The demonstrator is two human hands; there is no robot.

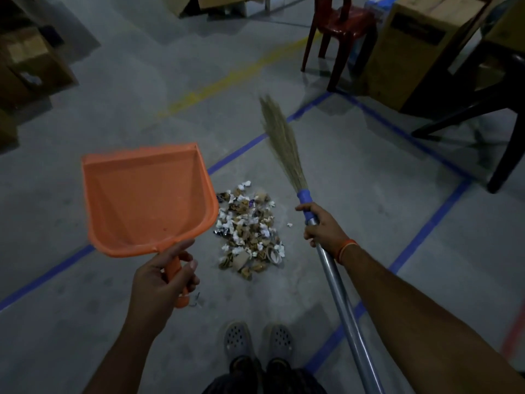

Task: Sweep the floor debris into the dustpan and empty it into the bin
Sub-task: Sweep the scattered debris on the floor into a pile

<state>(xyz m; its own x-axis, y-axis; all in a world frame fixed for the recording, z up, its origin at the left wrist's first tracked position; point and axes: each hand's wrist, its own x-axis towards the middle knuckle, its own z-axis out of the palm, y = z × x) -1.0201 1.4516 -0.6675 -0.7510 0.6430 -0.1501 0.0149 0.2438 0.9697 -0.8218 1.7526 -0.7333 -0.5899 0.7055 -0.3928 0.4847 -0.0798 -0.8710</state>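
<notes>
A pile of paper and cardboard scraps [250,231] lies on the grey floor just ahead of my feet. My left hand [162,277] grips the handle of an empty orange dustpan [147,197], held in the air left of the pile with its pan facing up. My right hand [321,223] grips a broom [284,146] on its metal shaft just below the blue collar. The grass bristles point away from me, right of and beyond the pile. No bin is plainly visible.
Blue tape lines [426,226] and a yellow line [227,81] cross the floor. A red plastic chair [341,27] and a tall cardboard box [420,46] stand at the far right, dark furniture legs [500,143] beside them. Cardboard boxes [31,64] sit at the left.
</notes>
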